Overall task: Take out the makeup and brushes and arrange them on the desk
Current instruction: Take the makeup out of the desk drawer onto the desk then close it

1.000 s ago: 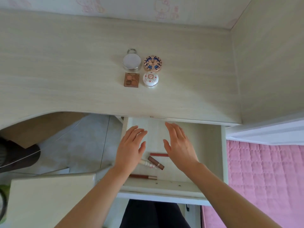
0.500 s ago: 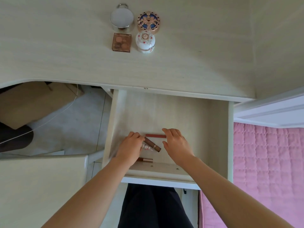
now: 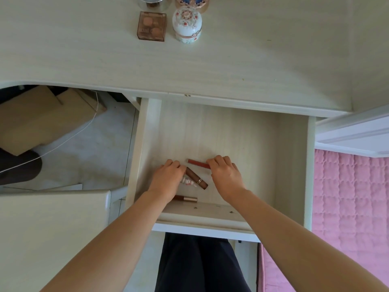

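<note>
Both my hands are inside the open drawer (image 3: 292, 165). My right hand (image 3: 225, 177) curls its fingers around the right end of a thin red lip pencil (image 3: 196, 163). My left hand (image 3: 167, 179) closes over the left end of a brown lip-gloss tube (image 3: 195, 180) and a white patterned tube (image 3: 188, 182) beneath it. A brown tube with a gold cap (image 3: 185, 199) lies loose near the drawer front. On the desk (image 3: 84, 55) stand a brown eyeshadow palette (image 3: 152, 26), a white floral jar (image 3: 187, 24), a silver compact (image 3: 151, 2) and a blue-patterned compact (image 3: 192, 1).
A pink quilted bed (image 3: 347, 197) lies to the right of the drawer. Left of it are a pale chair back or box (image 3: 52, 228), a cardboard box (image 3: 37, 114) and a white cable (image 3: 63, 142) on the floor. My dark trousers (image 3: 200, 264) show below.
My head has tilted down and closer to the drawer. Both hands dropped from hovering open above the drawer and closed onto the tubes on its floor.
</note>
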